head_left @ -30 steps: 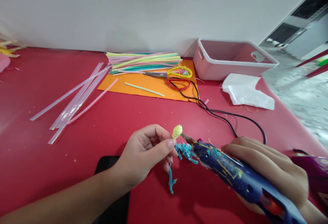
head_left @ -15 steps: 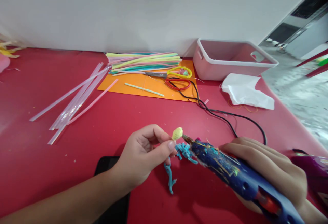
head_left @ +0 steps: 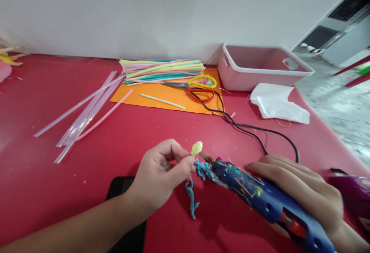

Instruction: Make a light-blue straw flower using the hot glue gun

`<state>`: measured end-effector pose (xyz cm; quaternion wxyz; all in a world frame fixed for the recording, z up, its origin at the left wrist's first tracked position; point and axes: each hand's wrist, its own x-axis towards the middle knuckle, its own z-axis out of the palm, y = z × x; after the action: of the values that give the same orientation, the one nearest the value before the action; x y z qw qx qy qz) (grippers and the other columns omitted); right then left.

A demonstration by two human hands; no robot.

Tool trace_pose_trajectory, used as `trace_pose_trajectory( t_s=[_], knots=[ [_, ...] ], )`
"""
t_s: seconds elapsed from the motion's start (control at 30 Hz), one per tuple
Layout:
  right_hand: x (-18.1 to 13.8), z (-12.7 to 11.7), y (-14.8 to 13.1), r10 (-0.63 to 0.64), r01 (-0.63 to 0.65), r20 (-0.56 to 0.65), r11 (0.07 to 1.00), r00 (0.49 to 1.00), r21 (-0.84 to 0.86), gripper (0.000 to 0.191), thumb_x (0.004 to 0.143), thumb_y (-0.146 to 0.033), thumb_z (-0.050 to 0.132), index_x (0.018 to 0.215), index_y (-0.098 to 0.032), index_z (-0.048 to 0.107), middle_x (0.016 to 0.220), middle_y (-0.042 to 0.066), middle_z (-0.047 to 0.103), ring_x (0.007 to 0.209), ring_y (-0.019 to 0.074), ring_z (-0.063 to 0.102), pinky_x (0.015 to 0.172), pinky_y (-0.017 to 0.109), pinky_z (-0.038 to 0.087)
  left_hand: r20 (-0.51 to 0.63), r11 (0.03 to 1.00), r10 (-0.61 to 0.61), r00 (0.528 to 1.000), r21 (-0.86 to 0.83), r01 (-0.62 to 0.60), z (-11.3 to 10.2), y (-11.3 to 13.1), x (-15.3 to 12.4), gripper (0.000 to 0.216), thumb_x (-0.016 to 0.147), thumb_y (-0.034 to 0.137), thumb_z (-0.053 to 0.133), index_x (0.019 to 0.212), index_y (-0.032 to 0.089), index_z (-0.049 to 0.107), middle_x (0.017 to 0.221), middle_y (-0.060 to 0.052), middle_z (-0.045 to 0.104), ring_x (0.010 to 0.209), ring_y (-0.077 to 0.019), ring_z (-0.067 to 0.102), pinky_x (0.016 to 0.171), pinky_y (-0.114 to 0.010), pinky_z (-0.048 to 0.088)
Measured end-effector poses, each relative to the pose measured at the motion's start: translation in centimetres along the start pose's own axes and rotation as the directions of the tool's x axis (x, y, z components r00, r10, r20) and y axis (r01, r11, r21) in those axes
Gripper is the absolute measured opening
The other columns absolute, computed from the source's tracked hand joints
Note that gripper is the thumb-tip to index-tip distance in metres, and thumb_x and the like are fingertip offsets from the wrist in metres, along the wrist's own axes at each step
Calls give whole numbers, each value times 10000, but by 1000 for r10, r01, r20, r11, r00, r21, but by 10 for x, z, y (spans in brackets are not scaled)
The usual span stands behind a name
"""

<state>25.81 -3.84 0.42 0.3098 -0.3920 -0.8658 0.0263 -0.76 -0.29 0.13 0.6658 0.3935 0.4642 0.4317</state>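
Observation:
Between the thumb and fingers of my left hand is pinched a small yellow bud-shaped piece. My right hand grips a blue hot glue gun with dried glue and coloured bits stuck on its body. Its brown nozzle tip is at the lower right side of the yellow piece, touching or very close. Blue fuzzy curled strands show just below the nozzle, partly behind the gun. Another blue strand hangs or lies under my left fingers; whether they hold it I cannot tell.
An orange sheet bears a bundle of coloured pipe cleaners and scissors. Clear glue sticks lie left. A pink bin, white cloth and black cord are right. A black phone lies under my left forearm.
My left hand with the yellow piece has shifted slightly left and up. The glue gun has followed a little to the left, its nozzle still beside the piece.

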Motion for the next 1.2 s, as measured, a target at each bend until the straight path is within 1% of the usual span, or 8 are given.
trace_pose_trajectory(
  t_s=[0.2,0.33,0.43,0.57,0.63,0.7,0.8,1.2],
  knots=[
    [5,-15,22,98,-83,66,976,993,-201,347,890,-297,551,1220,-192,576,887,97,679,748,237,651,699,382,472,-117,997,0,993,-79,-9,-2,0,6,179,876,260,690,767,176,576,613,50,651,498,-69,620,441,-142,438],
    [6,-17,59,122,-17,248,921,961,-389,515,745,-32,452,1195,-248,579,1005,66,713,839,227,665,822,435,413,-100,994,-3,995,-110,-8,-1,3,6,218,840,303,749,785,174,582,633,47,643,504,-74,608,434,-149,447],
    [3,-18,78,84,36,271,912,959,-410,497,712,-35,419,1093,-282,619,974,38,705,883,245,655,804,449,392,-80,993,-6,997,-115,-3,0,4,5,245,822,322,772,785,171,582,653,42,636,508,-76,590,434,-161,462],
    [15,-19,48,102,10,211,881,972,-473,480,768,-66,440,1168,-252,631,1200,125,642,1084,343,582,890,530,402,-59,990,35,998,-136,-43,-1,2,5,215,857,291,733,779,173,571,689,43,630,521,-70,571,460,-172,492],
    [28,-13,13,120,0,301,929,946,-370,451,820,-84,492,1232,-229,601,1208,135,628,1088,316,568,900,494,430,-51,989,48,998,-137,-54,-1,0,5,201,885,274,699,784,172,558,692,52,624,467,-43,519,422,-149,428],
    [39,-1,-21,9,29,485,997,874,-71,308,870,-126,527,1138,-233,636,1068,77,663,966,234,592,857,406,471,-50,988,60,997,-140,-66,-1,-1,6,191,901,264,675,795,168,548,702,58,622,419,-14,450,396,-134,346],
    [47,19,-49,-63,-11,521,990,851,138,207,949,-138,488,983,-212,678,918,42,660,831,176,571,772,332,470,-58,984,81,995,-154,-89,-2,-1,6,187,906,254,664,799,163,541,712,57,618,415,1,399,411,-132,310],
    [36,45,-50,-200,32,559,955,805,295,297,1008,-108,379,958,-174,664,936,58,671,894,179,557,875,345,460,-8,981,91,996,-172,-91,-5,-5,8,172,922,229,634,800,164,531,705,49,628,425,-7,401,423,-142,314]
  ],
)
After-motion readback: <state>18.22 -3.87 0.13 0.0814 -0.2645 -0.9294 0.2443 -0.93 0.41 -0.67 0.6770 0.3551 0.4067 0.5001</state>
